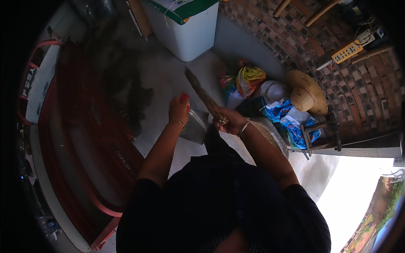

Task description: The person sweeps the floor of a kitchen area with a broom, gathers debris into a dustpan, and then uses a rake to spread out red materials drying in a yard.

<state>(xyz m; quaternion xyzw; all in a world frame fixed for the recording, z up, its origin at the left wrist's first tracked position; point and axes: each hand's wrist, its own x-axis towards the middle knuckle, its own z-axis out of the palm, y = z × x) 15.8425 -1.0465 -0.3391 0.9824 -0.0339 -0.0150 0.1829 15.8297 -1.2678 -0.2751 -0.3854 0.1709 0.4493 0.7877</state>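
Observation:
My left hand (179, 110) is closed round the red grip of what looks like a metal dustpan (194, 131). Its silver handle curves toward my lap, and its grey flat part hangs low between my arms. In my right hand (232, 120) I grip a straw hand broom (202, 92). The bound stalk ends show at my fingers, while the narrower end points away from me to the far left. The two hands are apart, and the broom does not visibly touch the floor.
A red vehicle body (90, 126) fills the left side. Ahead stands a white bin (185, 36). To the right are plastic bags (249, 80), a straw hat (310, 93), a wooden stool (318, 135), a woven basket (265, 133) and a brick wall with a yellow power strip (346, 52).

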